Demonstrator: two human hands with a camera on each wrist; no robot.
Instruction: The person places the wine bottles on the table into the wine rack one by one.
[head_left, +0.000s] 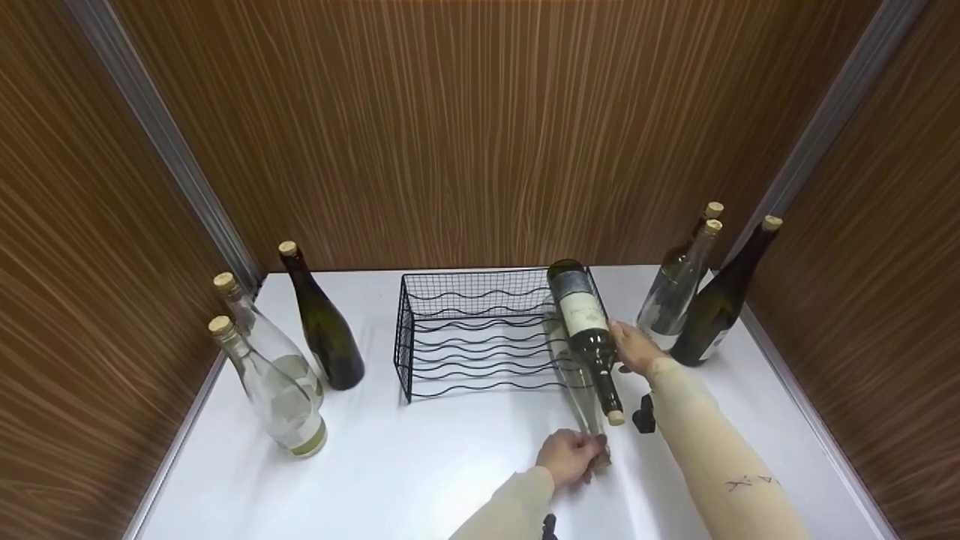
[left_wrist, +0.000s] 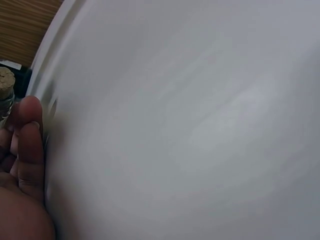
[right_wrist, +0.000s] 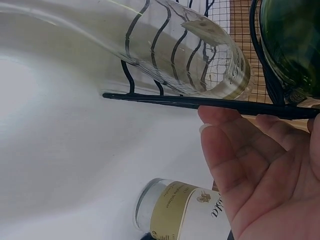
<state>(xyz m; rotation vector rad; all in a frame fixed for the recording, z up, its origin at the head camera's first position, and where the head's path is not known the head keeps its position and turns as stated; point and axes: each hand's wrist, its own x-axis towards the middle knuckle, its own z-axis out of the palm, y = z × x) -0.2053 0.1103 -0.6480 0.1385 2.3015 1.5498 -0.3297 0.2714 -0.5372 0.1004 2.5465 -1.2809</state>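
My left hand [head_left: 571, 456] pinches the neck of a clear glass bottle [head_left: 583, 401], which lies with its body in the right end of a black wire rack [head_left: 487, 366]. In the left wrist view its cork [left_wrist: 6, 82] shows beyond the curled fingers. A dark green wine bottle [head_left: 587, 313] with a pale label lies over the clear one, its corked neck pointing toward me. My right hand [head_left: 634, 346] is at the rack's right side; in the right wrist view its loosely extended fingers [right_wrist: 220, 155] touch the black side bar [right_wrist: 165, 100].
On the left stand two clear corked bottles [head_left: 274, 401] and a dark bottle [head_left: 330, 337]. Behind my right hand stand a clear bottle [head_left: 671, 300] and dark bottles [head_left: 724, 304]. Wood-patterned panels [head_left: 480, 135] enclose the white table [head_left: 360, 480] at the back and sides.
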